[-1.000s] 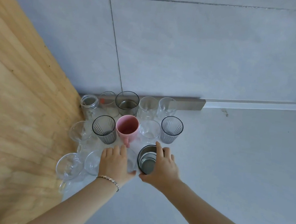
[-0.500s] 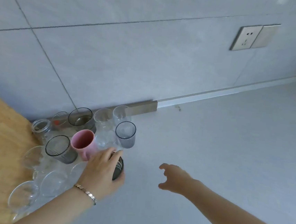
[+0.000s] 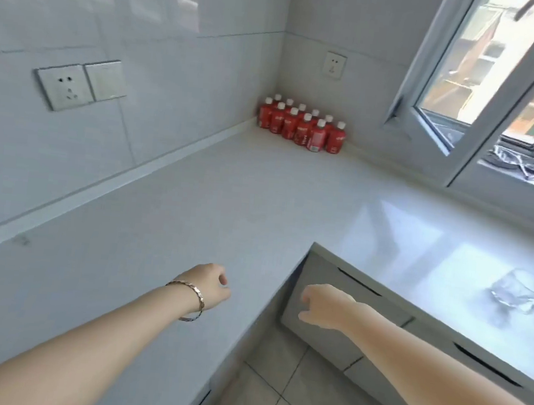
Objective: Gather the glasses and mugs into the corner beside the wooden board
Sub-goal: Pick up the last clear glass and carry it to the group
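Both hands empty: left hand loosely curled over the pale grey surface, right hand loosely curled past its edge. One clear glass tumbler sits far right in glare, near the front edge; a rushed reach could knock it off.

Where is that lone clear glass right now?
In the head view, the clear glass stands alone at far right on the sunlit counter below the window, beyond the right hand.
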{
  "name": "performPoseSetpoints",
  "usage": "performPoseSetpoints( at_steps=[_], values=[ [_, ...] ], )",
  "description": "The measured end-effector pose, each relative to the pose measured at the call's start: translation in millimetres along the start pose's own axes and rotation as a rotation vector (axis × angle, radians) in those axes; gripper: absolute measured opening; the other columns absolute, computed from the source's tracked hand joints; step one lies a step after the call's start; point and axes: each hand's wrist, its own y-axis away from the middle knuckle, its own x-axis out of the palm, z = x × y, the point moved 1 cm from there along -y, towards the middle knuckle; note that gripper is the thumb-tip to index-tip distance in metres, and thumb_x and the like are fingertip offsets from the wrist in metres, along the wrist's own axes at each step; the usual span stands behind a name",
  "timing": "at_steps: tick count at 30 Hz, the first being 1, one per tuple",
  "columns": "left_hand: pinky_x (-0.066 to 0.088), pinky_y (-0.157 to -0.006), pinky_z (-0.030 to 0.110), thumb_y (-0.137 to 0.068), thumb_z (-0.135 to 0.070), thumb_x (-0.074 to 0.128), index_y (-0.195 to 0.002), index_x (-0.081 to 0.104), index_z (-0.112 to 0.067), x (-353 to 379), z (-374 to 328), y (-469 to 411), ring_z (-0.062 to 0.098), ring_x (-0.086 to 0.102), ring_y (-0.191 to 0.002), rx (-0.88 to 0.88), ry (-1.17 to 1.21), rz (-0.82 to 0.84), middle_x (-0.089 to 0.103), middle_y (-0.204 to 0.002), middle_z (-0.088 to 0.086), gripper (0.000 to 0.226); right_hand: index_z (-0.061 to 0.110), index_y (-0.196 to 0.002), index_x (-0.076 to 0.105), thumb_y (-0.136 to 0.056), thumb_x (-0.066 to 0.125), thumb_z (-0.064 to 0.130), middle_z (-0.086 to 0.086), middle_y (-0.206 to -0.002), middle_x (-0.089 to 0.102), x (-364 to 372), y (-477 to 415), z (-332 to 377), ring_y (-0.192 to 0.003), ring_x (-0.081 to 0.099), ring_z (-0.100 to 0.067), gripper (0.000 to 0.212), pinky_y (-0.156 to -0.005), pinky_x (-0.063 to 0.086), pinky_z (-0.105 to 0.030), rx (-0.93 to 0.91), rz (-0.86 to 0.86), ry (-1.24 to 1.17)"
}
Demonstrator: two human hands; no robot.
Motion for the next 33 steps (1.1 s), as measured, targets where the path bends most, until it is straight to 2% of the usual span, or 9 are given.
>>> performPoseSetpoints(
  at_steps=[7,12,16,19,24,26,29,31,33],
  values=[
    [0.048,-0.091,0.029,-0.085,-0.03,0.05,-0.11,0.06,-0.02,42,-199,-72,0.022,0.059,-0.107,0.209,-0.17,0.137,0.063,-0.118,0.002,0.028,0.006,-0.126,0.053,-0.089,0.045,0.013,-0.013,-0.13,0.056,-37,32,-198,-0.118,0.055,-0.029,0.038,-0.098,0.047,-0.036,0.306,-0.074,-0.14],
    [0.047,-0.089,0.027,-0.086,-0.029,0.05,-0.11,0.061,-0.018,71,-313,-118,0.025,0.06,-0.109,0.372,-0.3,0.193,0.064,-0.119,0.005,0.029,0.015,-0.133,0.047,-0.09,0.053,0.025,-0.003,-0.133,0.053,-35,49,-306,-0.125,0.048,-0.02,0.045,-0.099,0.039,-0.028,0.427,-0.148,-0.296],
    [0.047,-0.09,0.029,-0.086,-0.028,0.05,-0.112,0.06,-0.017,93,-392,-167,0.026,0.06,-0.109,0.464,-0.348,0.231,0.064,-0.12,0.006,0.031,0.018,-0.136,0.043,-0.091,0.051,0.029,-0.002,-0.135,0.052,-35,39,-381,-0.123,0.05,-0.022,0.047,-0.097,0.04,-0.03,0.55,-0.125,-0.355],
    [0.045,-0.094,0.03,-0.088,-0.03,0.049,-0.12,0.055,-0.018,106,-445,-206,0.025,0.056,-0.115,0.52,-0.371,0.251,0.059,-0.126,0.005,0.035,0.02,-0.135,0.046,-0.091,0.05,0.031,-0.003,-0.136,0.052,-45,24,-433,-0.123,0.051,-0.024,0.045,-0.097,0.041,-0.031,0.636,-0.188,-0.371],
    [0.044,-0.097,0.029,-0.088,-0.029,0.047,-0.123,0.053,-0.018,128,-502,-260,0.024,0.056,-0.117,0.548,-0.427,0.314,0.058,-0.128,0.004,0.037,0.021,-0.138,0.038,-0.086,0.053,0.028,-0.002,-0.142,0.04,-68,-10,-502,-0.124,0.048,-0.025,0.055,-0.098,0.045,-0.036,0.754,-0.342,-0.439],
    [0.044,-0.096,0.028,-0.088,-0.029,0.046,-0.122,0.053,-0.019,134,-513,-277,0.023,0.056,-0.116,0.54,-0.443,0.33,0.059,-0.127,0.003,0.036,0.023,-0.145,0.026,-0.083,0.06,0.031,-0.001,-0.152,0.026,-72,-25,-522,-0.134,0.037,-0.024,0.071,-0.104,0.04,-0.038,0.755,-0.342,-0.482],
    [0.045,-0.096,0.029,-0.088,-0.031,0.046,-0.123,0.053,-0.02,139,-521,-297,0.022,0.057,-0.114,0.514,-0.43,0.358,0.059,-0.126,0.001,0.036,0.033,-0.149,0.008,-0.076,0.072,0.036,0.002,-0.16,0.004,-69,-49,-544,-0.144,0.019,-0.024,0.097,-0.11,0.033,-0.041,0.72,-0.25,-0.485],
    [0.045,-0.095,0.029,-0.088,-0.031,0.046,-0.122,0.053,-0.021,140,-522,-307,0.021,0.057,-0.113,0.484,-0.402,0.361,0.059,-0.125,0.0,0.036,0.034,-0.149,0.005,-0.076,0.073,0.034,0.002,-0.16,0.003,-65,-61,-555,-0.144,0.019,-0.024,0.1,-0.111,0.034,-0.039,0.663,-0.179,-0.445],
    [0.045,-0.094,0.028,-0.089,-0.03,0.046,-0.121,0.054,-0.021,141,-522,-313,0.021,0.058,-0.111,0.446,-0.378,0.35,0.059,-0.124,0.0,0.035,0.032,-0.149,0.011,-0.075,0.072,0.028,0.0,-0.156,0.016,-62,-68,-567,-0.139,0.028,-0.024,0.096,-0.105,0.04,-0.037,0.604,-0.149,-0.421]
  ],
)
